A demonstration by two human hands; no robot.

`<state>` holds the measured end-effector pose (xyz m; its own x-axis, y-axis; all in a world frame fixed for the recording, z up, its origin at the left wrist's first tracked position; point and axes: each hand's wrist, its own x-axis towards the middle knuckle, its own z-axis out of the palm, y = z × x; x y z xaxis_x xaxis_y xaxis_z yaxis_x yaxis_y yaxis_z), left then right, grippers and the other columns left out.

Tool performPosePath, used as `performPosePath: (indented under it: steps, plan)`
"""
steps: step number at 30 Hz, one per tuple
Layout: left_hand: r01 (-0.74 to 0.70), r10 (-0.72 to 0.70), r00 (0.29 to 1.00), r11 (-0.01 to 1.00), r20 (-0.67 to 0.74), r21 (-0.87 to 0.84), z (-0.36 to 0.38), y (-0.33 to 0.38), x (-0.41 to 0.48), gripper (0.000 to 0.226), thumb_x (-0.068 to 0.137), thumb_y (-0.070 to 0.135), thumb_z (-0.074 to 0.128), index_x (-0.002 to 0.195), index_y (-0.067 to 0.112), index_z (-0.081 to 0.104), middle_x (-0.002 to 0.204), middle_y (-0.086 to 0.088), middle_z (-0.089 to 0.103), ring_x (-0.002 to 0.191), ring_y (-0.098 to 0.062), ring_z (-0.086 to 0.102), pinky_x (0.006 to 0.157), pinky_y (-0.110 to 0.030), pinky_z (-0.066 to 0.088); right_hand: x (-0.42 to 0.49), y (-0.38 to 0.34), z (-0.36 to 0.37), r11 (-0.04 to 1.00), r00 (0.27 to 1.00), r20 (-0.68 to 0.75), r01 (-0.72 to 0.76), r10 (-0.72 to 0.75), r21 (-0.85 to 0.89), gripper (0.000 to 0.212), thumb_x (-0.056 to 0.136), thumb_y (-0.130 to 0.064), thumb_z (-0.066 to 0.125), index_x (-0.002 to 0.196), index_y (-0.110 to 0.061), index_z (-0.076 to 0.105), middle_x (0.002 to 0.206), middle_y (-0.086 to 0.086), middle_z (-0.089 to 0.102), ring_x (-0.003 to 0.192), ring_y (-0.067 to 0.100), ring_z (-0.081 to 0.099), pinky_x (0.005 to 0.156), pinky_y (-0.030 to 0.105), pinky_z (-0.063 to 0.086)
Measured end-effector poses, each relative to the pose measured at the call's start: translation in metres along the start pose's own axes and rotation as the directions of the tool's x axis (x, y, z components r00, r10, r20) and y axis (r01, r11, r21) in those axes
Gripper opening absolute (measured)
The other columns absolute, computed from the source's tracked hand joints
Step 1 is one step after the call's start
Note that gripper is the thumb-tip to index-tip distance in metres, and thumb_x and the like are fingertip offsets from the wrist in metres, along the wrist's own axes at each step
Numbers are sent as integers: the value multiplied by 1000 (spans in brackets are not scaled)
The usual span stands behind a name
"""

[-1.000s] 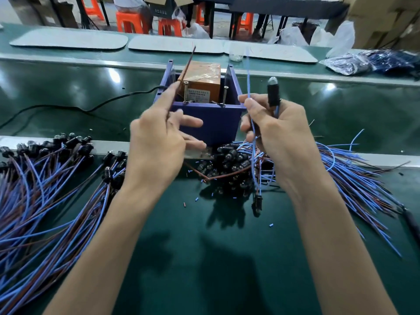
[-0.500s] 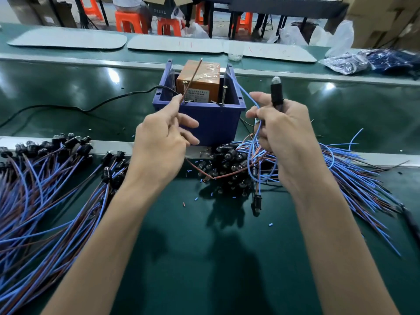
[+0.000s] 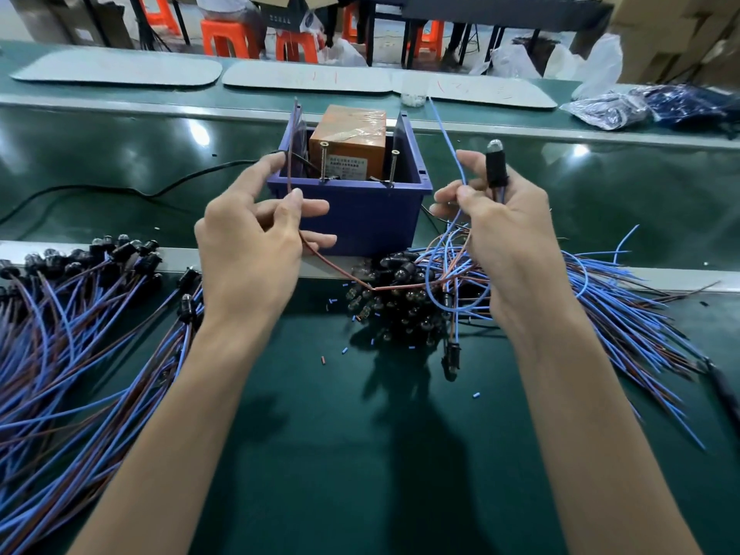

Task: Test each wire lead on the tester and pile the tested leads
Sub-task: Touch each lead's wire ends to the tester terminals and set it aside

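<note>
The tester (image 3: 372,218) is a blue box holding an orange block (image 3: 352,134), with two upright screws (image 3: 322,160) at its front. My left hand (image 3: 248,250) pinches the lead's brown wire (image 3: 320,258) just left of the box; the wire's free end stands up past the box's left wall. My right hand (image 3: 500,230) grips the same lead's black lamp socket (image 3: 496,166) upright and pinches its blue wire (image 3: 448,138), whose end points up to the right of the box.
A heap of leads (image 3: 416,306) with black sockets lies in front of the tester and fans out to the right. Another pile of leads (image 3: 80,334) covers the left of the green bench. A black cable (image 3: 120,190) runs left from the tester.
Both hands pulled back from the tester's screws. The brown wire's tip left the left screw and rose by the left wall; the blue wire's tip swung up and right.
</note>
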<state>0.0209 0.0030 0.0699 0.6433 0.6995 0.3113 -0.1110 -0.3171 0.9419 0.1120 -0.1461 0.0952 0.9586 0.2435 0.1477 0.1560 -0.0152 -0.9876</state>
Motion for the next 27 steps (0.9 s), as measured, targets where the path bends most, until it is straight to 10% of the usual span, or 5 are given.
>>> performPosePath:
  steps: [18,27]
  plan:
    - [87,-86,995,995,-50,37,-1,-6,4,26,98,13,49,120,15,63,87,9,73,60,-15,71,77,-38,58,-2,1,1,997,997,6,-74,73,32,28,93,4,38,97,-17,56,77,-6,69,40,2,48,39,9,31]
    - [129,-127,990,991,-63,24,2,-14,6,32,100,11,43,128,14,58,103,7,71,60,-12,71,52,-13,49,0,7,1,998,998,7,-67,67,9,24,94,3,40,106,-13,53,83,-4,71,41,-1,51,40,7,32]
